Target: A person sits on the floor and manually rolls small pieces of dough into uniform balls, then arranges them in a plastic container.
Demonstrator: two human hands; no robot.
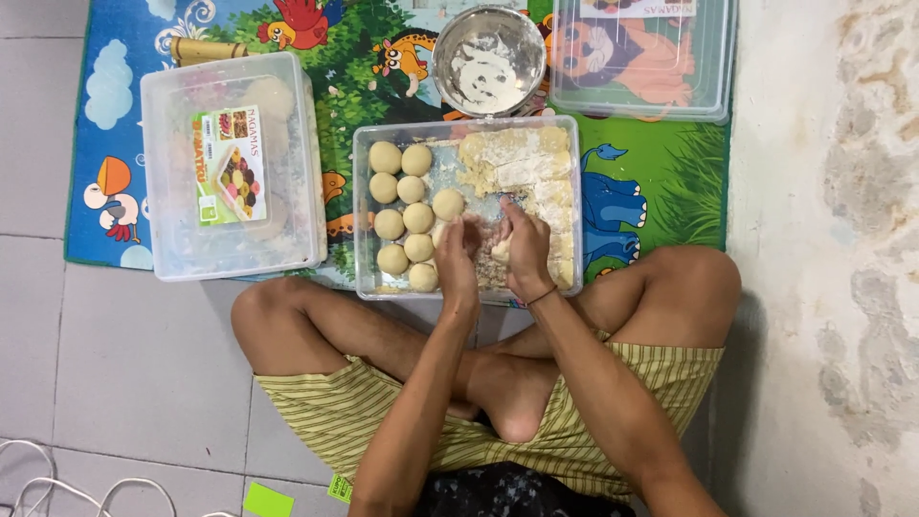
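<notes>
A clear plastic tray (360, 191) lies on the mat in front of my crossed legs. Its left side holds several round dough balls (402, 187) in two columns. Its right side holds a lump of floured dough (522, 163). My left hand (458, 257) and my right hand (525, 251) are cupped together over the tray's near middle, pressing a small piece of dough (500, 251) between them. The piece is mostly hidden by my fingers.
A metal bowl (488, 59) dusted with flour stands behind the tray. A closed clear box with a green label (235, 163) sits to the left, another clear lidded box (641, 57) at the back right. A colourful animal mat (670, 182) covers the grey floor tiles.
</notes>
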